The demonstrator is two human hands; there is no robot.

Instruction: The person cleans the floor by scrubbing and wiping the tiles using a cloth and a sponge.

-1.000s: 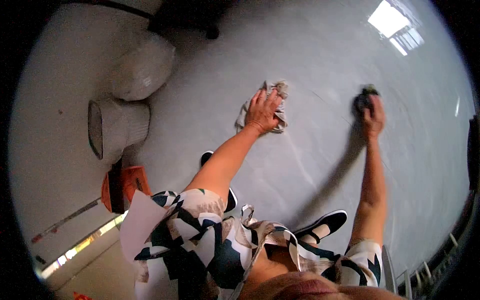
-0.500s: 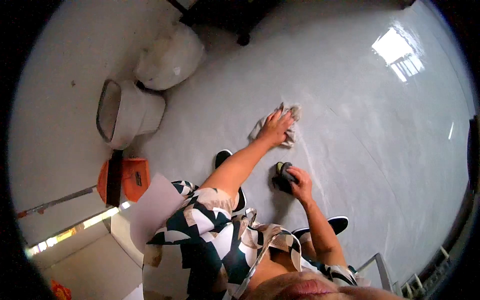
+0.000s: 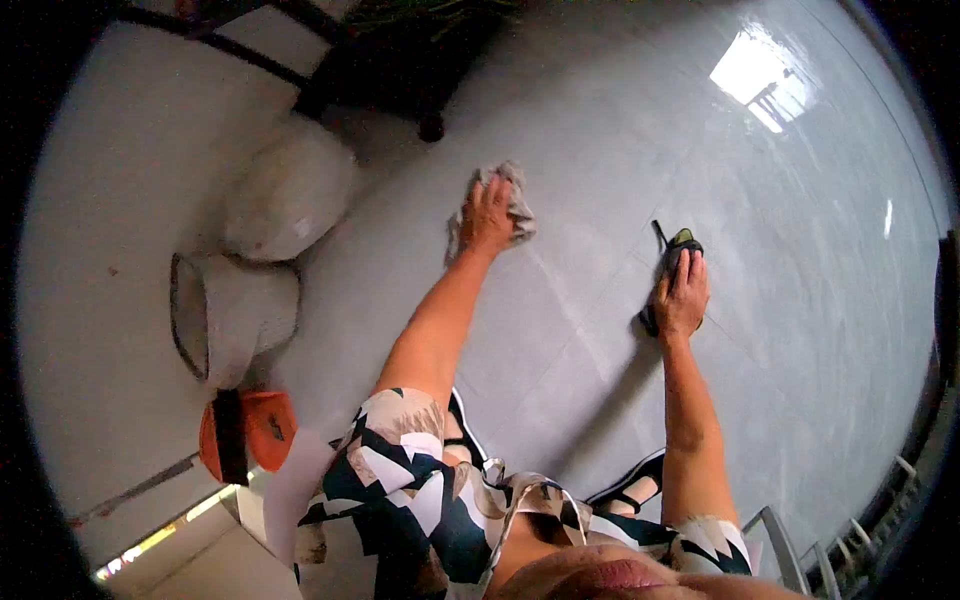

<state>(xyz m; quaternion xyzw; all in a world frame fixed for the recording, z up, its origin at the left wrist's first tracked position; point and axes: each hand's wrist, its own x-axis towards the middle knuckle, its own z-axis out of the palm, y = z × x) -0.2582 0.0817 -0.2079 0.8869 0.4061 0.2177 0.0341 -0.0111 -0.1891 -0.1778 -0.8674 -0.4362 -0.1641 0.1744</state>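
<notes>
My left hand (image 3: 487,215) presses a crumpled greyish-white rag (image 3: 520,215) against the grey floor, its fingers stretched over the cloth. Farther right, my right hand (image 3: 684,295) grips a dark shoe-like object (image 3: 685,243) with a yellow-green patch at its far end. A thin black piece sticks out beside that object, and my palm hides its middle. I cannot make out exactly what kind of thing it is.
Along the wall at left stand a pale basket-like bin (image 3: 235,315), a full whitish bag (image 3: 290,195) and an orange dustpan-like item (image 3: 265,430). Dark wheeled furniture (image 3: 400,85) is at the top. Metal bars (image 3: 785,550) show at lower right. My shod feet are below my arms.
My left hand has slid the rag forward and to the left. My right hand has carried the dark object forward and right, away from my feet. The camera view has shifted too.
</notes>
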